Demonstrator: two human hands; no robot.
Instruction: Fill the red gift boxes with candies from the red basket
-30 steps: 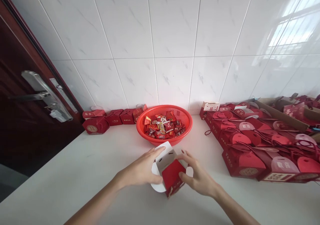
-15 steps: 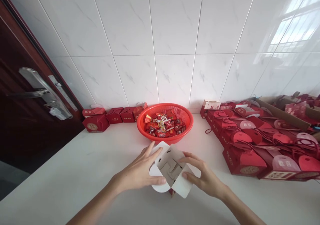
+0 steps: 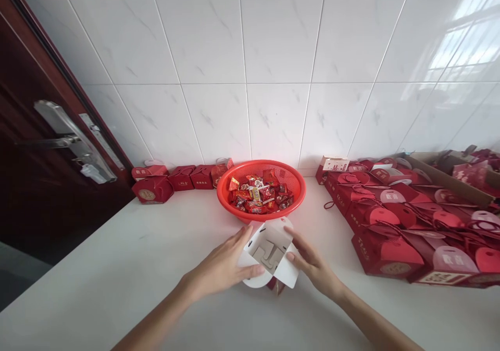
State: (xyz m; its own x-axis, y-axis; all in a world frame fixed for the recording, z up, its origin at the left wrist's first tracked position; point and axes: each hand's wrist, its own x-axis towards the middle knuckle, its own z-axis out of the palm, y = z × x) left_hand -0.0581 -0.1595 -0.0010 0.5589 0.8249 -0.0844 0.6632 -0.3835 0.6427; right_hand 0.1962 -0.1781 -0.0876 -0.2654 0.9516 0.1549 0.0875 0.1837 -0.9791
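Just in front of the basket stands a small cardboard gift box, white inside and red outside, its top flaps spread outward. Interlocked bottom folds show inside it. My left hand grips the left side, thumb across the near-left flap and fingers at the far-left edge. On the opposite side my right hand holds the right flaps between thumb and fingers. The red plastic basket behind contains wrapped candies in red and gold.
Closed red gift boxes with cords stand in rows on the right, beside an open brown carton. More red boxes line the tiled wall at left. A dark red door with a metal handle borders the white table.
The gift box has turned slightly between my hands, and its flaps sit at a different angle. My right hand has shifted a little along its side. The camera view has moved slightly.
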